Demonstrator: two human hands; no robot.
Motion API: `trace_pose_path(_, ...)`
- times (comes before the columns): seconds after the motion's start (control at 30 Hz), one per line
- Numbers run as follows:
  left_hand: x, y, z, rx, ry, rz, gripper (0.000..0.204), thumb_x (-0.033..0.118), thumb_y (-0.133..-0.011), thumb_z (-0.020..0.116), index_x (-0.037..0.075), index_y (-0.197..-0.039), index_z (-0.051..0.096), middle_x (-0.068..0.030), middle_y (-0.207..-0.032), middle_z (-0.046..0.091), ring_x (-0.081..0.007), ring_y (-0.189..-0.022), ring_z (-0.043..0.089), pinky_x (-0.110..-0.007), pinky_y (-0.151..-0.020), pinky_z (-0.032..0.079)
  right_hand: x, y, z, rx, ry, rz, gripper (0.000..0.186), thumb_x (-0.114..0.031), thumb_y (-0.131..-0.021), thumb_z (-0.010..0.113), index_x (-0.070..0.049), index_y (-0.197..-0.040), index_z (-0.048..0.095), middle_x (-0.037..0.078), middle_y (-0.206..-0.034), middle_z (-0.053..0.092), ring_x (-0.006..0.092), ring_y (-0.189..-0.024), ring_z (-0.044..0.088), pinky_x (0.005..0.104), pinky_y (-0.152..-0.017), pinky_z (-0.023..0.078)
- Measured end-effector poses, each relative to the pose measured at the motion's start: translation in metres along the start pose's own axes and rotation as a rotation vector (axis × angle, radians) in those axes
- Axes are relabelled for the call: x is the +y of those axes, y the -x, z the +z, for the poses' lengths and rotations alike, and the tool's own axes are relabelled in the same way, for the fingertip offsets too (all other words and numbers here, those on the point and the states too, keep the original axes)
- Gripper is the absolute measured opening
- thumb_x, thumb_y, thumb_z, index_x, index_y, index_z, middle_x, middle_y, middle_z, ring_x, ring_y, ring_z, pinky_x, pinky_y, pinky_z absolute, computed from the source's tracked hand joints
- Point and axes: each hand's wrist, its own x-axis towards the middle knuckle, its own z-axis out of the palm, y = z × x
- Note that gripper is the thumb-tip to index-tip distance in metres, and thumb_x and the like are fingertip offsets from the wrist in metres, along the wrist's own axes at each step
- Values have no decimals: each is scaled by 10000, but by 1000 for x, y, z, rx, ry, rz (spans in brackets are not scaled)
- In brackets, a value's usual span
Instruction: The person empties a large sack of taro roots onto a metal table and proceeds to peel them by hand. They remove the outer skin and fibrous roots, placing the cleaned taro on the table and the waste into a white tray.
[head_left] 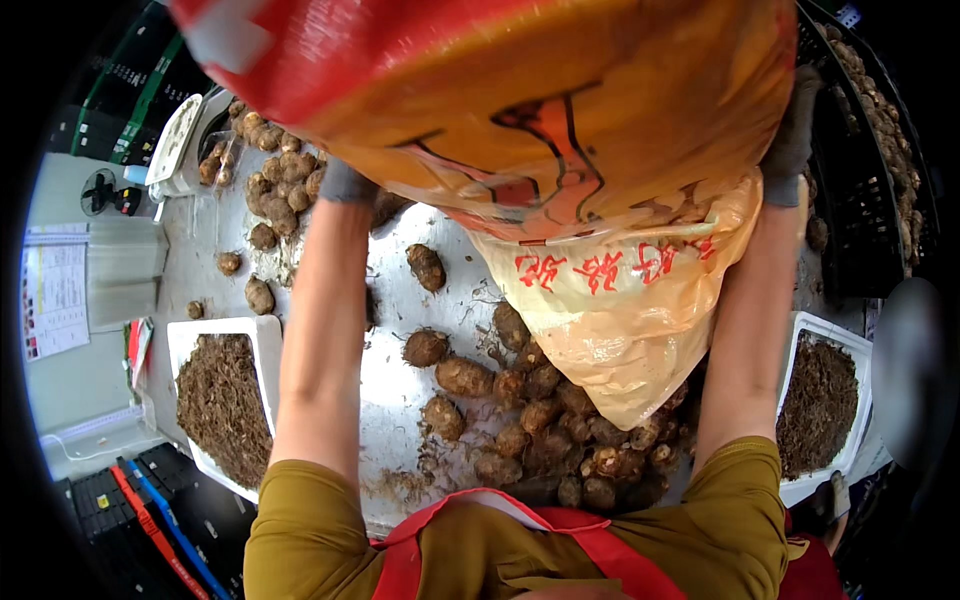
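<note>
Two hands in dark grey gloves, the left hand (348, 186) and the right hand (792, 125), hold a large red and orange plastic bag (600, 130) between them, high over a metal worktop (395, 335). The bag hides most of the left hand, and how the fingers curl cannot be told. The arms are spread to either side, probably because the bag is too bulky for one hand. Its pale orange, crumpled end hangs down towards the person, its tip over a pile of brown, hairy root vegetables (545, 445); whether anything lies inside the bag is unclear. Loose roots and stringy bits dot the metal around the pile. Flanking the arms are two white tubs, a left tub (270, 350) and a right tub (838, 333), full of brown fibrous scraps, perhaps set there to be within easy reach. Farther off, more roots (285, 185) lie at the upper left, and a black crate (850, 215) stands at the right
</note>
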Motion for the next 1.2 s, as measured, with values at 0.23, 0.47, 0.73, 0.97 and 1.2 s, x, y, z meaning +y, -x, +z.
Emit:
trace_pose_path(0.23,119,-10,61,-186,-85,209,517,366,-1036,459,81,-1457,364,-69,-1425,468,-222,-1269,482,-376,-1069,416,-60,10,150,-101,689,-376,523,-440,-1024,449,-47,-1363,516,80,-1343,575,176,-1212,550,313,-1015,441)
trace_pose_path(0.47,153,29,101,-225,-112,389,522,368,-1043,447,81,-1468,348,-68,-1440,452,-220,-1284,470,-376,-1079,406,-72,-1,183,-255,456,-389,532,-430,-977,555,-21,-1317,561,94,-1269,641,201,-1153,605,329,-971,484)
trace_pose_path(0.73,98,78,111,-90,-471,842,528,370,-1050,434,81,-1480,330,-68,-1457,434,-217,-1302,455,-376,-1091,395,-22,37,147,70,267,193,422,-357,-998,552,-28,-1256,606,76,-1186,658,181,-1060,626,345,-938,498)
trace_pose_path(0.97,111,115,124,-13,-73,434,589,473,-1050,378,63,-1472,355,-119,-1446,471,-232,-1288,486,-402,-1097,376,-12,91,171,-228,1460,-482,381,-310,-933,572,-39,-1190,646,76,-1122,689,186,-1033,641,343,-921,495)
trace_pose_path(1.2,93,75,107,34,-712,1090,373,243,-1026,431,-43,-1234,550,-194,-1181,614,-303,-1068,583,-380,-933,450,65,142,227,-970,2035,-259,359,-274,-853,615,-54,-1127,688,63,-1085,708,176,-1028,643,329,-925,480)
